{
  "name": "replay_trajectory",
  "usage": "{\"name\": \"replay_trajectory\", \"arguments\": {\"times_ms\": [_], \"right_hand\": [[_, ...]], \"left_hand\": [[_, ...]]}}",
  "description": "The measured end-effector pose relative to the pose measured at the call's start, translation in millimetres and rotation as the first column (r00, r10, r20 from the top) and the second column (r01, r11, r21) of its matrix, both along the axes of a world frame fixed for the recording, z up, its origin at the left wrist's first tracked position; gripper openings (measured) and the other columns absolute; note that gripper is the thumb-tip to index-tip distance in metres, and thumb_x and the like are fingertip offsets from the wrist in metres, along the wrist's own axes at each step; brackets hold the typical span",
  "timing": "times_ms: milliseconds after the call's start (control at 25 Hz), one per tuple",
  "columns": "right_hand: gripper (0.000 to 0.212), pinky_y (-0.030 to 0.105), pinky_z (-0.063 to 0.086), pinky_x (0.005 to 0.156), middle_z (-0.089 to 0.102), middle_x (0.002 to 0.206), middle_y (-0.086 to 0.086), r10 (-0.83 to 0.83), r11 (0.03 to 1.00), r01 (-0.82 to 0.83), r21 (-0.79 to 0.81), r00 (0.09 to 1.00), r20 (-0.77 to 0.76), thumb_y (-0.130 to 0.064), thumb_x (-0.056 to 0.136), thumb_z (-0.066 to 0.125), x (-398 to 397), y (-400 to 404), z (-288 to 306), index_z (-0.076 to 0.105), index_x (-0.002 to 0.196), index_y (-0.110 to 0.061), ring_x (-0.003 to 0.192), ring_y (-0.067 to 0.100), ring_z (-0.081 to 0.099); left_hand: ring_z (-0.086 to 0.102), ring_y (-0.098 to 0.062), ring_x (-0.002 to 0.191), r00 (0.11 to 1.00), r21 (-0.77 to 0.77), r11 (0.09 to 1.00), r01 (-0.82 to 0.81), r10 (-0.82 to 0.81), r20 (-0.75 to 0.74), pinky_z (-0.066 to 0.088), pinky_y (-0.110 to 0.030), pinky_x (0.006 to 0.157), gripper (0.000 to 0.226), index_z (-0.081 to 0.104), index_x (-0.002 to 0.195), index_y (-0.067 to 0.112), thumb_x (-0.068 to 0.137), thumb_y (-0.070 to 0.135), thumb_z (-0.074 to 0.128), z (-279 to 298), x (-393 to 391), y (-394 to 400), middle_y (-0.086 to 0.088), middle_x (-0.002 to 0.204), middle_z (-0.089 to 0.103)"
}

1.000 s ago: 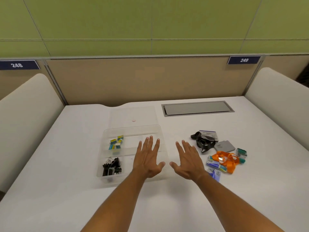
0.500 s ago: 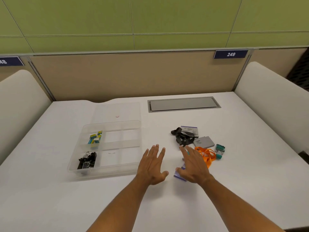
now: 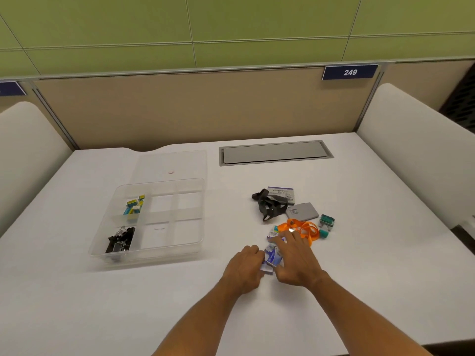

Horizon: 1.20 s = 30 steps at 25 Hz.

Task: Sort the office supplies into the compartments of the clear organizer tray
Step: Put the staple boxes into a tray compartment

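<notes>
The clear organizer tray [image 3: 190,249] lies left of centre on the white desk. Its far-left compartment holds small blue, yellow and white boxes [image 3: 134,206]; its near-left compartment holds black binder clips [image 3: 120,241]. To the right lies a loose pile: a black strap [image 3: 269,205], a purple-edged card [image 3: 282,193], a grey case [image 3: 302,210], an orange lanyard [image 3: 303,228] and teal pieces [image 3: 326,223]. My left hand [image 3: 244,269] and my right hand [image 3: 299,260] both curl round small purple-and-white packets [image 3: 271,256] at the pile's near edge.
The clear tray lid [image 3: 171,164] lies flat behind the tray. A grey cable hatch [image 3: 275,152] is set into the desk at the back. White padded side panels [image 3: 411,140] flank the desk, with a beige partition behind it.
Both hands moved right from over the tray to the pile, and their flat fingers have curled round the purple-and-white packets. The view shifted right as well.
</notes>
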State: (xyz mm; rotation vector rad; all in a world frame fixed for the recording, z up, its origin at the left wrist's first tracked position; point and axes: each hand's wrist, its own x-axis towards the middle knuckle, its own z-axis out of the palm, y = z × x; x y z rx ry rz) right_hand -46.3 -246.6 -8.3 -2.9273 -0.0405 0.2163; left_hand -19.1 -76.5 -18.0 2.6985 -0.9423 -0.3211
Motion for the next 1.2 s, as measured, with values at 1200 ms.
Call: {"name": "replay_trajectory", "arguments": {"times_ms": [1200], "right_hand": [[0.045, 0.027, 0.050, 0.090, 0.053, 0.134, 0.005, -0.246, 0.961, 0.239, 0.139, 0.969, 0.039, -0.034, 0.093, 0.050, 26, -27, 0, 0.045, 0.134, -0.016, 0.117, 0.016, 0.051]], "left_hand": [[0.049, -0.021, 0.117, 0.900, 0.023, 0.940, -0.339, 0.331, -0.283, 0.044, -0.034, 0.098, 0.081, 0.031, 0.140, 0.017, 0.080, 0.066, 0.055, -17, 11, -53, -0.006, 0.131, 0.050]]}}
